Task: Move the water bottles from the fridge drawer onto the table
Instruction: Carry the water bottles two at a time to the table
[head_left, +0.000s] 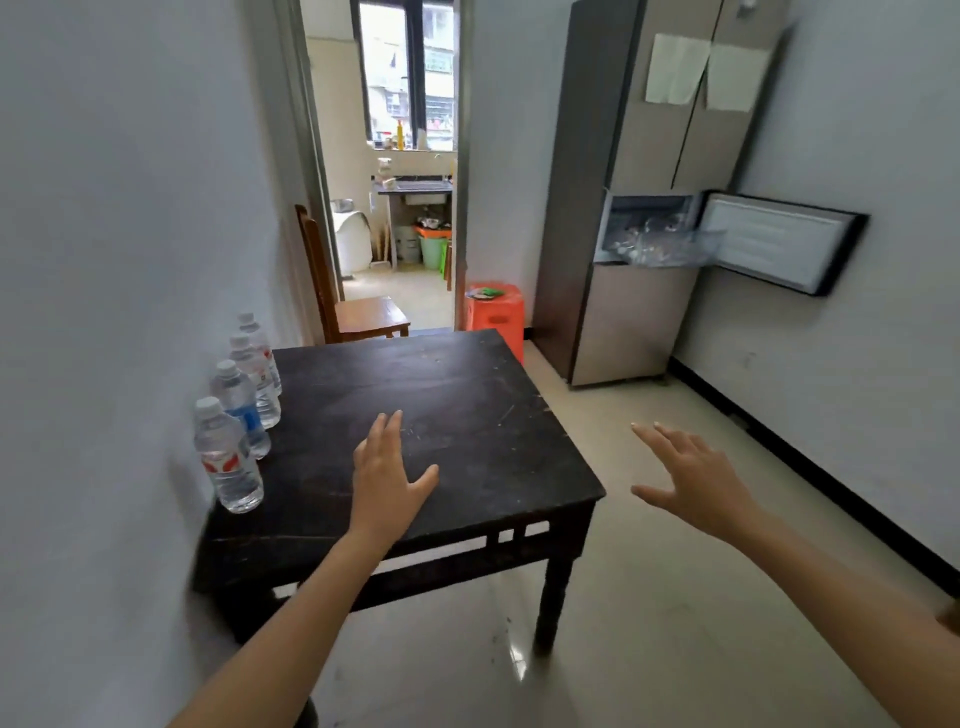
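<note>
Several clear water bottles (236, 410) with white caps stand in a row along the left edge of the dark wooden table (467, 415), against the wall. My left hand (387, 475) hovers over the table's front half, fingers spread, holding nothing. My right hand (693, 475) is out over the floor to the right of the table, also spread and empty. At the far right the grey fridge (623, 312) has a small door (779, 241) swung open and a clear drawer (657, 244) pulled out; its contents are blurred.
An orange plastic stool (496, 312) stands between the table's far corner and the fridge. A wooden chair (353, 306) sits behind the table by a doorway into a kitchen. Pale tiled floor runs between table and right wall.
</note>
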